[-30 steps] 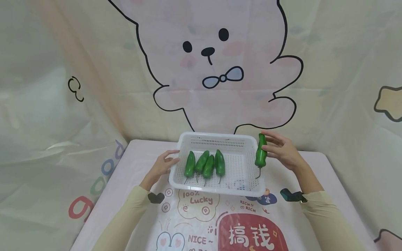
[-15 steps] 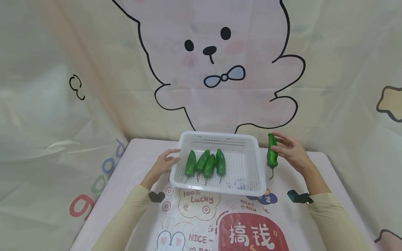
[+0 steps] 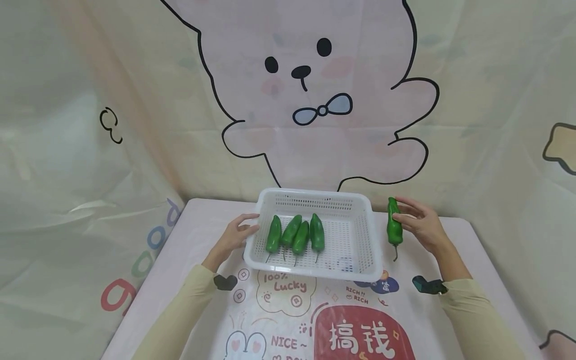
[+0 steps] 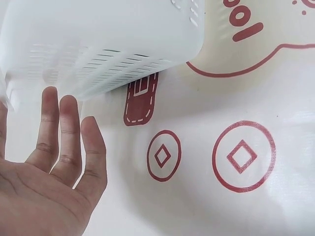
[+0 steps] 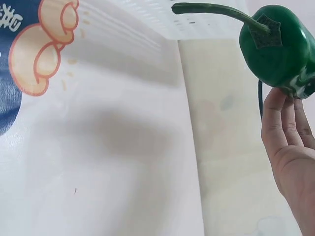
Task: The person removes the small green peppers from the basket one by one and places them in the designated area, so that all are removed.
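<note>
My right hand (image 3: 423, 225) pinches a green chili pepper (image 3: 394, 230) in the air, just right of the basket. The pepper hangs with its stem down; in the right wrist view its stem end (image 5: 275, 44) faces the camera, with the fingers (image 5: 289, 120) on its side. The white perforated basket (image 3: 315, 272) sits on the table with several green peppers (image 3: 300, 238) lying side by side in its left half. My left hand (image 3: 231, 236) is at the basket's left side, its fingertips (image 4: 69, 105) against the wall. Its thumb is not visible in the left wrist view.
A printed cloth covers the table (image 3: 211, 320). Behind it hangs a backdrop (image 3: 252, 115) with a cartoon bear, and further sheets close off the left and right sides.
My right hand has carried the pepper rightward from above the basket's right rim to outside it, then slightly down. The left hand and basket have stayed in place.
</note>
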Action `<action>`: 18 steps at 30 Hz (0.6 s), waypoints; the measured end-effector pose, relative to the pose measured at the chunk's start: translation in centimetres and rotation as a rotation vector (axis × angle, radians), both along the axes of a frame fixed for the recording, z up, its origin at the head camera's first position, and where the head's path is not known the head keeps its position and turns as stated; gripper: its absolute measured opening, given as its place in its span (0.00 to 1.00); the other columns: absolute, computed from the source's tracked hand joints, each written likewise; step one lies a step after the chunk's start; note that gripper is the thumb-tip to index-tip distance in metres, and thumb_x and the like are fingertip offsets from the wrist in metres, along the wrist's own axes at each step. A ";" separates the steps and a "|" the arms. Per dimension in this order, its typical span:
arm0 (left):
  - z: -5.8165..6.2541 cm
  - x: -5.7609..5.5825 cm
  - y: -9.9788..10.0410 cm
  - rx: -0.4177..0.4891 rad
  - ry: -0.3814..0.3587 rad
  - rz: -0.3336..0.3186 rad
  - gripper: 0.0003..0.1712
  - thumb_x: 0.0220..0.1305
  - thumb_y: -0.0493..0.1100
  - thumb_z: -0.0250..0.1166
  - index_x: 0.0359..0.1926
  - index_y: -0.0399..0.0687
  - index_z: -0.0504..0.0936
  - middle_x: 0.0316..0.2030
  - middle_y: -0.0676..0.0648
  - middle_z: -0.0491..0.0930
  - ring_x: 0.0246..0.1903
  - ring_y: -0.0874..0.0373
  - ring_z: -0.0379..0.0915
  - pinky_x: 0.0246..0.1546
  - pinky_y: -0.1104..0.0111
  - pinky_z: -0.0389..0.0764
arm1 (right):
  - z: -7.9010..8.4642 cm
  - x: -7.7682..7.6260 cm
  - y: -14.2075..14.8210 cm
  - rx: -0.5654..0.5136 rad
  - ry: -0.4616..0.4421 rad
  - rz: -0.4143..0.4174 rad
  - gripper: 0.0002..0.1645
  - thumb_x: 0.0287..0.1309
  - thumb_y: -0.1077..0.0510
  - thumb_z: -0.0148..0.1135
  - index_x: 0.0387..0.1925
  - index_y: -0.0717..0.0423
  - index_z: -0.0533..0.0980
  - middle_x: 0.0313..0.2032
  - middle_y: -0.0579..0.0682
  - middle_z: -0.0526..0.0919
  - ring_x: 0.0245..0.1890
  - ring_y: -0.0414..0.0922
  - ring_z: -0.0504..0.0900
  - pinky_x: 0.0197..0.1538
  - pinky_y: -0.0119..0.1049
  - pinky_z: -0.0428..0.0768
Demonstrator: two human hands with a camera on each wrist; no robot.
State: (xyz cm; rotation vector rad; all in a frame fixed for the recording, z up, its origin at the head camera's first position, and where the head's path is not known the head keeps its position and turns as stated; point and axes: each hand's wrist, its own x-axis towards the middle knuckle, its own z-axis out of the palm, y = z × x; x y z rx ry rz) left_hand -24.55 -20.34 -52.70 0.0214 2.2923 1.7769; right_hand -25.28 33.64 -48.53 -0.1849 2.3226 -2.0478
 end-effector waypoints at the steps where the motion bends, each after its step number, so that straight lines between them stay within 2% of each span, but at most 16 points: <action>1: 0.0 0.0 0.0 -0.003 0.001 -0.001 0.32 0.70 0.52 0.67 0.71 0.56 0.70 0.54 0.39 0.81 0.52 0.43 0.80 0.51 0.48 0.83 | -0.2 0.0 0.2 -0.005 -0.006 -0.010 0.35 0.66 0.64 0.67 0.72 0.59 0.67 0.56 0.54 0.76 0.49 0.41 0.83 0.48 0.33 0.84; 3: -0.1 0.0 0.0 0.000 0.003 -0.002 0.31 0.71 0.52 0.67 0.71 0.55 0.70 0.55 0.38 0.81 0.52 0.43 0.80 0.51 0.48 0.83 | -0.6 -0.1 0.5 -0.016 -0.020 -0.034 0.35 0.66 0.63 0.68 0.72 0.58 0.69 0.55 0.51 0.77 0.48 0.41 0.83 0.46 0.33 0.85; 9: 0.1 0.0 0.0 0.027 0.002 -0.007 0.31 0.71 0.50 0.67 0.71 0.55 0.71 0.57 0.37 0.79 0.52 0.42 0.80 0.50 0.49 0.83 | -2.5 -0.6 1.7 -0.010 -0.012 -0.030 0.36 0.66 0.61 0.68 0.72 0.58 0.68 0.54 0.48 0.76 0.48 0.39 0.83 0.45 0.33 0.85; 14: 0.0 0.0 0.0 0.033 0.001 -0.010 0.32 0.70 0.51 0.67 0.71 0.54 0.70 0.57 0.37 0.79 0.52 0.42 0.80 0.49 0.49 0.84 | -4.3 -1.1 2.1 0.074 0.000 -0.021 0.36 0.65 0.61 0.70 0.71 0.60 0.68 0.57 0.56 0.74 0.47 0.39 0.82 0.45 0.32 0.85; 18: -0.1 -0.1 0.0 0.037 -0.005 -0.005 0.31 0.70 0.51 0.68 0.71 0.54 0.71 0.56 0.37 0.80 0.51 0.42 0.80 0.49 0.50 0.84 | -5.0 -1.4 1.7 0.135 0.000 -0.023 0.37 0.64 0.58 0.71 0.71 0.62 0.67 0.61 0.65 0.71 0.49 0.39 0.81 0.46 0.33 0.85</action>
